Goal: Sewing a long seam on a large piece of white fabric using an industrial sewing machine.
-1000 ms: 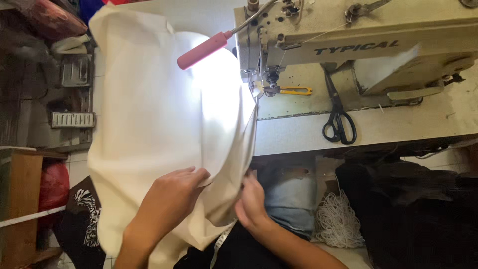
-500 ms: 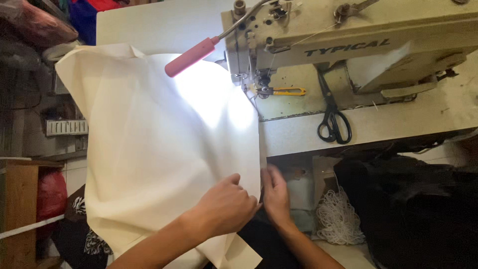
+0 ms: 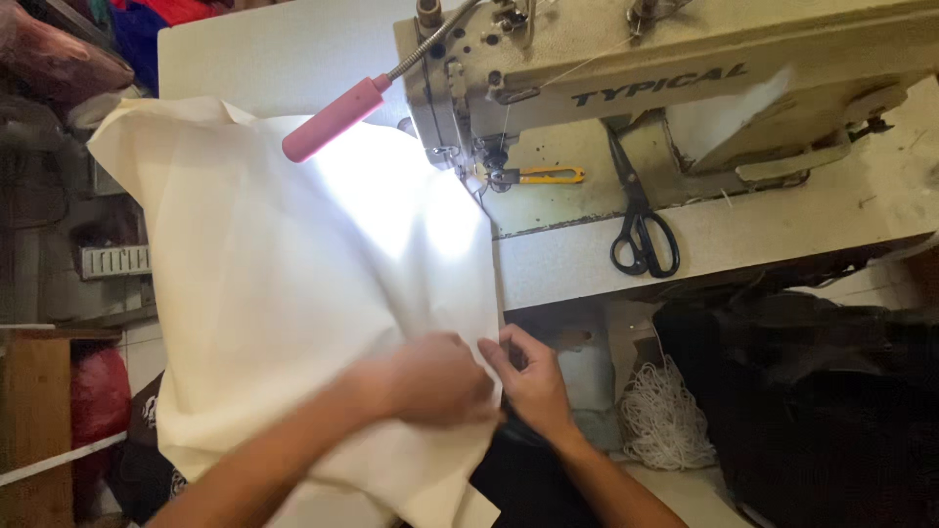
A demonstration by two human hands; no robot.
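Shifted since half a second ago: both hands sit closer together at lower centre of the frame. Left hand (image 3: 430,379), blurred, lies knuckles-up on the cream cloth (image 3: 284,293); fingers curled down, grip unclear. Right hand (image 3: 533,376) pinches the cloth's right edge just beside it. Cloth runs lengthwise from the hands up to the sewing machine (image 3: 685,88) at upper centre. Black scissors (image 3: 641,230) lie right of the cloth, well apart.

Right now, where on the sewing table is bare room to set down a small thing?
Free: the tabletop strip right of the black scissors, in front of the sewing machine, and the far corner behind the pink lamp. Crowded: the cream fabric covers the left, where left hand and right hand pinch its edge.
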